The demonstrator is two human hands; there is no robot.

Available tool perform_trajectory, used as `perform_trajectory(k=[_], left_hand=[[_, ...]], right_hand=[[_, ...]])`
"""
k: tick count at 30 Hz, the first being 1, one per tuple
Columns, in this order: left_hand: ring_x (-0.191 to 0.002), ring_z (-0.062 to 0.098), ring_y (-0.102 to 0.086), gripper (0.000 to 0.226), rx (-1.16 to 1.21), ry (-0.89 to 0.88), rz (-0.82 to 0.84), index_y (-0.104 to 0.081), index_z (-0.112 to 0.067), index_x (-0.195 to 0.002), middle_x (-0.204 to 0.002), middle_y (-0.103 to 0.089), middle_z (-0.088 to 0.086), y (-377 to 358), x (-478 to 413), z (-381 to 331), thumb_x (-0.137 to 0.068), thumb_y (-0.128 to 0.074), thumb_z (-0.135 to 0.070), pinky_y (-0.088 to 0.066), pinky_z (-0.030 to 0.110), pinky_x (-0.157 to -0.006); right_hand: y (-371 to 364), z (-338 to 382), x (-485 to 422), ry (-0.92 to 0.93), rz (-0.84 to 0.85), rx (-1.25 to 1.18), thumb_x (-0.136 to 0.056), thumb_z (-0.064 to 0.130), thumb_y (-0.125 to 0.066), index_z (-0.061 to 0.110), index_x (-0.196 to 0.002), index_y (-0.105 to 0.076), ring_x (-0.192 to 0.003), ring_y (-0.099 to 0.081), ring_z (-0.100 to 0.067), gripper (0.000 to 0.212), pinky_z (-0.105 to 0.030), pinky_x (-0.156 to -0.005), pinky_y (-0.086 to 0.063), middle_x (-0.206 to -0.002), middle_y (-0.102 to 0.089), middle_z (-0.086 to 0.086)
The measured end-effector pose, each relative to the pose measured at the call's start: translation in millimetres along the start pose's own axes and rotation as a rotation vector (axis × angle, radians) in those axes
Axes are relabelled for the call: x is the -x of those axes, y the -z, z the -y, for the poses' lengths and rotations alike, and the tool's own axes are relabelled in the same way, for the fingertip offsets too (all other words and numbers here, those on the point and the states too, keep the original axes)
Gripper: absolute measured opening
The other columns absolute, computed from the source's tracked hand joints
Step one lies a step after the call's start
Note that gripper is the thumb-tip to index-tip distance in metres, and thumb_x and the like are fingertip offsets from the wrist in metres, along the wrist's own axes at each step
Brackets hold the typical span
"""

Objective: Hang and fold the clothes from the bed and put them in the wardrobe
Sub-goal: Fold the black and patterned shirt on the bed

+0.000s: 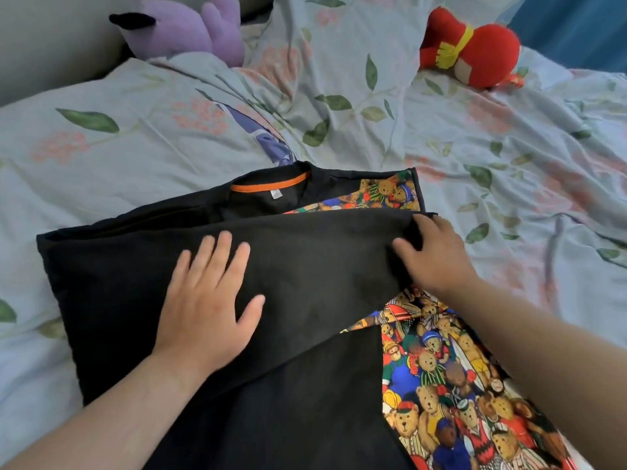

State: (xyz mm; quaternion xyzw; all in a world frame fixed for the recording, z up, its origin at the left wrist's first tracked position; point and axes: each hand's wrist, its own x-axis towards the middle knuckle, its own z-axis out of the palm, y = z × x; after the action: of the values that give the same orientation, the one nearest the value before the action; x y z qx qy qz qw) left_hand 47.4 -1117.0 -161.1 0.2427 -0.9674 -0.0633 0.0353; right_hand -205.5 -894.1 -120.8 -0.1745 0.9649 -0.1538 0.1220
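A purple toy (200, 28) is lying at the far left of the bed (135, 130), up by the pillow (112, 123). The bed is wearing a pale cover with green leaves and pink flowers.

A black shirt (112, 286) is lying flat on the bed, close to the person. Its neck has an orange band (271, 184) and is pointing away from the person.

The left hand (207, 300) is resting flat on the black cloth, with its grip spread and the fingers straight (it is holding nothing, just pressing down).

A black flap is lying folded across the middle of the shirt. Under it the teddy bear print (448, 378) is showing, a little near the neck and a lot at the lower right.

The right hand (434, 252) is sitting at the right edge of the flap. Its thumb is lying on top of the cloth and its fingers are curling over the edge, so its grip is pinching the shirt.

A red toy (471, 52) with a yellow band is lying at the far right, well away from the shirt.
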Motion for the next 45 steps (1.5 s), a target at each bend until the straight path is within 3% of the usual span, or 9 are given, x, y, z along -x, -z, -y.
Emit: perform_trajectory(k=[3, 8, 14, 23, 31, 35, 38, 41, 45], left_hand=[[-0.147, 0.029, -0.026, 0.080, -0.123, 0.066, 0.157, -0.028, -0.011, -0.153, -0.159, -0.029, 0.015, -20, 24, 27, -0.091, -0.023, -0.061, -0.012, 0.046, -0.121], [-0.149, 0.026, -0.021, 0.081, -0.101, 0.076, 0.146, -0.024, -0.011, -0.155, -0.161, -0.024, 0.013, -28, 27, 33, -0.090, -0.028, -0.059, -0.009, 0.045, -0.122], [-0.149, 0.025, -0.022, 0.078, -0.089, 0.078, 0.126, -0.027, -0.012, -0.154, -0.160, -0.025, 0.012, -37, 25, 34, -0.089, -0.030, -0.054, -0.010, 0.045, -0.122], [-0.149, 0.026, -0.021, 0.079, -0.133, 0.065, 0.125, -0.024, -0.011, -0.155, -0.161, -0.023, 0.013, -45, 23, 36, -0.089, -0.028, -0.055, -0.009, 0.046, -0.122], [-0.152, 0.026, -0.005, 0.078, -0.202, 0.124, 0.196, -0.009, -0.010, -0.157, -0.164, -0.008, 0.013, -34, 17, 27, -0.096, -0.028, -0.055, 0.001, 0.044, -0.121], [-0.147, 0.037, -0.019, 0.066, -0.076, 0.153, 0.183, -0.026, -0.001, -0.153, -0.159, -0.022, 0.023, -19, 48, 18, -0.100, -0.044, -0.036, -0.013, 0.050, -0.120], [-0.143, 0.042, -0.023, 0.061, -0.026, 0.200, 0.193, -0.033, 0.003, -0.148, -0.154, -0.028, 0.028, -17, 127, 3, -0.097, -0.051, -0.026, -0.013, 0.045, -0.120], [-0.144, 0.041, -0.022, 0.062, 0.011, 0.345, 0.267, -0.031, 0.002, -0.149, -0.157, -0.025, 0.026, -14, 232, -18, -0.097, -0.052, -0.024, 0.001, 0.032, -0.120], [-0.149, 0.034, -0.014, 0.062, 0.166, 0.596, 0.314, -0.023, -0.001, -0.153, -0.162, -0.016, 0.021, -7, 335, -60, -0.100, -0.045, -0.025, -0.011, 0.043, -0.122]], right_hand=[[-16, 3, 10, -0.013, 0.065, 0.072, -0.097, 0.050, -0.049, 0.026, -0.156, -0.022, -0.149, -0.013, -0.036, 0.069, -0.046, -0.119, -0.019, -0.164, -0.006, -0.016], [-36, -4, 7, 0.099, 0.023, 0.258, -0.097, 0.060, -0.036, 0.033, -0.158, -0.006, -0.152, -0.002, -0.034, 0.073, -0.048, -0.122, -0.010, -0.165, 0.006, -0.015], [-64, -17, 5, 0.057, -0.015, 0.303, -0.090, 0.070, -0.015, 0.033, -0.158, -0.004, -0.152, -0.003, -0.031, 0.077, -0.049, -0.122, -0.009, -0.166, -0.002, -0.011], [-67, -17, 3, 0.046, -0.034, 0.327, -0.093, 0.068, -0.019, 0.033, -0.157, -0.002, -0.152, -0.001, -0.030, 0.075, -0.048, -0.122, -0.007, -0.166, 0.001, -0.011], [-28, -96, 116, 0.055, 0.195, 0.394, -0.099, 0.058, -0.006, 0.034, -0.158, 0.007, -0.153, 0.002, -0.025, 0.065, -0.040, -0.124, -0.001, -0.167, 0.005, -0.008], [-5, -161, 202, 0.062, 0.327, 0.455, -0.084, 0.058, 0.009, 0.030, -0.158, 0.000, -0.153, -0.003, -0.027, 0.080, -0.038, -0.123, -0.003, -0.167, -0.001, -0.010], [1, -194, 254, 0.029, 0.366, 0.423, -0.089, 0.054, 0.001, 0.025, -0.159, -0.003, -0.152, -0.008, -0.031, 0.076, -0.038, -0.123, -0.006, -0.165, -0.006, -0.016], [8, -210, 286, -0.018, 0.383, 0.332, -0.102, 0.041, -0.028, 0.027, -0.159, -0.006, -0.150, -0.016, -0.034, 0.063, -0.041, -0.121, -0.018, -0.165, -0.007, -0.016], [19, -219, 314, -0.081, 0.405, 0.230, -0.094, 0.023, -0.047, 0.027, -0.157, -0.020, -0.140, -0.033, -0.038, 0.069, -0.043, -0.116, -0.031, -0.158, -0.024, -0.016]])
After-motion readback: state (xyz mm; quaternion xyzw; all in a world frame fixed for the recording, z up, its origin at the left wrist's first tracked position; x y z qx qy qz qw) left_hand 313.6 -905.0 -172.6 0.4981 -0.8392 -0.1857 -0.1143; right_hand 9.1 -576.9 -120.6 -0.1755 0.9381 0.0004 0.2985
